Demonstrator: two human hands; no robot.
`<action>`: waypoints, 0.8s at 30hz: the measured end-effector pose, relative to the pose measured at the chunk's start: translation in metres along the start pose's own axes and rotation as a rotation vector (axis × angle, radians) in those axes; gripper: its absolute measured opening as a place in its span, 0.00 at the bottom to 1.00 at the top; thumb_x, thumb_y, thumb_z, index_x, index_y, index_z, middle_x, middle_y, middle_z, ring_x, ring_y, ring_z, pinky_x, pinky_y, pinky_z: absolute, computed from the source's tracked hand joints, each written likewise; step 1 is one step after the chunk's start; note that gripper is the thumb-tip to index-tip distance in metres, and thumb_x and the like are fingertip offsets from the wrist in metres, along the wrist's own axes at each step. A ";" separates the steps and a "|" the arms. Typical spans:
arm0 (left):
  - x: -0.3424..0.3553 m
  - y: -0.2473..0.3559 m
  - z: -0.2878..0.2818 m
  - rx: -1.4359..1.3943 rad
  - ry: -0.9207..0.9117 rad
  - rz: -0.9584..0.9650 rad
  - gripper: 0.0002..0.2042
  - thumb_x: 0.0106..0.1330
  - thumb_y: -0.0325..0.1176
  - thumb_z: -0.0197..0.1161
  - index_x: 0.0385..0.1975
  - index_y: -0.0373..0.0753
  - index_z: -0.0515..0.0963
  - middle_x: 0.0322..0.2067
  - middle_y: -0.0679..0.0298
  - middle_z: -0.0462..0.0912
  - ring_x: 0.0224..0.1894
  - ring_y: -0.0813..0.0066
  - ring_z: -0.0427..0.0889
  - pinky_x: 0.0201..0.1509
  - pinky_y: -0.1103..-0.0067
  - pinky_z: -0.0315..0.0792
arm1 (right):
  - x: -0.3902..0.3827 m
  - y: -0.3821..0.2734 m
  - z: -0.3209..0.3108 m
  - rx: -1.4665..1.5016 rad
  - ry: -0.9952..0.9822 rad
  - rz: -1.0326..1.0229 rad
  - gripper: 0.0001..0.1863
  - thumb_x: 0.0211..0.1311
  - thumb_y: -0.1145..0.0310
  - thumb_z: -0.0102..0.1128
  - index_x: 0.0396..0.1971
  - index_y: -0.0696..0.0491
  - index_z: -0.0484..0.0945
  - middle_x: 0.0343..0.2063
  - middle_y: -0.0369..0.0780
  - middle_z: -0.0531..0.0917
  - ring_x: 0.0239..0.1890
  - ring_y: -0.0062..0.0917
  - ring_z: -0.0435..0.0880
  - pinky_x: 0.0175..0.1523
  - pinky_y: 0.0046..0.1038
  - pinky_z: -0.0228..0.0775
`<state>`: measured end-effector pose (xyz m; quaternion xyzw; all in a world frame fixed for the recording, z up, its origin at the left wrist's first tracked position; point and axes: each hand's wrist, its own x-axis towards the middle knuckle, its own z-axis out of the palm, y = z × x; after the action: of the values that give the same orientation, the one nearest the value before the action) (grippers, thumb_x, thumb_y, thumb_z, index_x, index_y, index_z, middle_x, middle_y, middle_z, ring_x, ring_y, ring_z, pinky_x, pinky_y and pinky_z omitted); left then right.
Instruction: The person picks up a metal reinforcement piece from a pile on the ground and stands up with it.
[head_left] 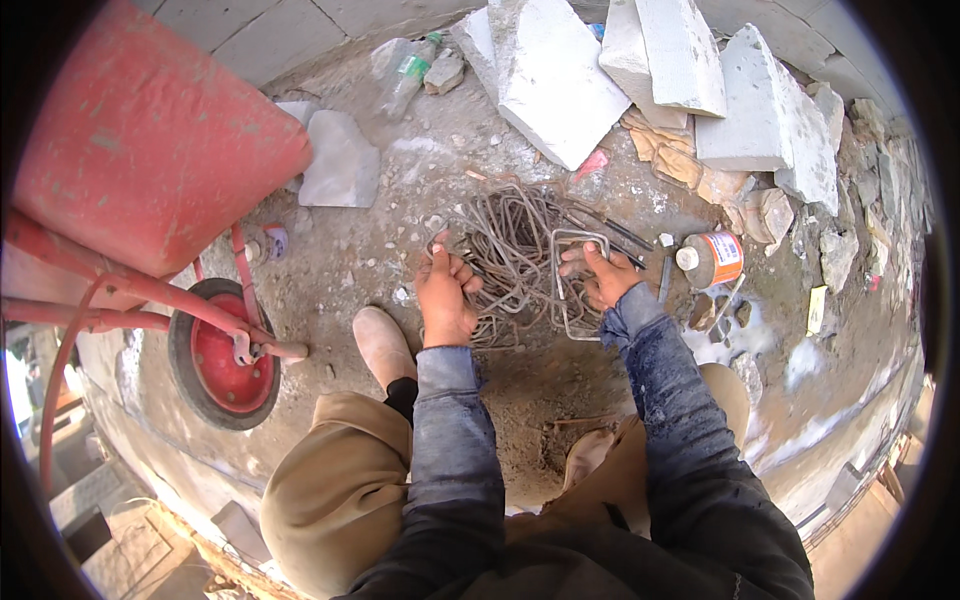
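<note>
A tangled pile of bent steel wire stirrups (512, 240) lies on the dusty concrete ground in front of me. My left hand (446, 292) is closed around several of the rusty wire loops at the pile's left side. My right hand (604, 276) grips a rectangular wire stirrup (576, 282) held upright at the pile's right side. Both forearms wear dark blue sleeves. My shoes (382, 342) stand on the ground below the pile.
A red wheelbarrow (140, 150) with its wheel (222, 352) stands at left. Broken white blocks (640, 70) and rubble lie at the back. An orange-labelled can (712, 258), a plastic bottle (408, 66) and loose tools (612, 232) are near the pile.
</note>
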<state>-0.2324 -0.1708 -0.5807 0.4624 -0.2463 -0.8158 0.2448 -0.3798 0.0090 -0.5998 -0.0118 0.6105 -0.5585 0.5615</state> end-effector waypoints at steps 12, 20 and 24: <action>-0.026 0.016 0.026 -0.080 -0.343 -0.132 0.16 0.66 0.35 0.46 0.49 0.34 0.63 0.17 0.73 0.56 0.15 0.87 0.53 0.17 0.88 0.54 | -0.017 -0.034 -0.006 0.161 -0.095 -0.077 0.15 0.63 0.63 0.45 0.45 0.55 0.69 0.27 0.41 0.76 0.07 0.09 0.55 0.10 0.15 0.49; -0.037 -0.068 0.054 0.876 -0.570 0.400 0.11 0.62 0.36 0.51 0.32 0.32 0.70 0.14 0.67 0.68 0.14 0.75 0.66 0.18 0.79 0.60 | -0.037 -0.055 -0.030 0.401 0.082 -0.325 0.13 0.61 0.65 0.47 0.45 0.52 0.70 0.25 0.38 0.75 0.07 0.10 0.55 0.10 0.15 0.47; -0.080 -0.082 0.095 1.135 -0.489 0.390 0.12 0.59 0.35 0.53 0.27 0.29 0.70 0.19 0.45 0.73 0.23 0.47 0.72 0.26 0.67 0.65 | -0.040 -0.047 -0.064 0.086 0.432 -0.222 0.12 0.62 0.65 0.46 0.42 0.52 0.71 0.24 0.37 0.77 0.06 0.10 0.56 0.09 0.17 0.46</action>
<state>-0.2932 -0.0417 -0.5391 0.2678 -0.7674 -0.5810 0.0427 -0.4388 0.0601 -0.5566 0.0647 0.6870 -0.6317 0.3533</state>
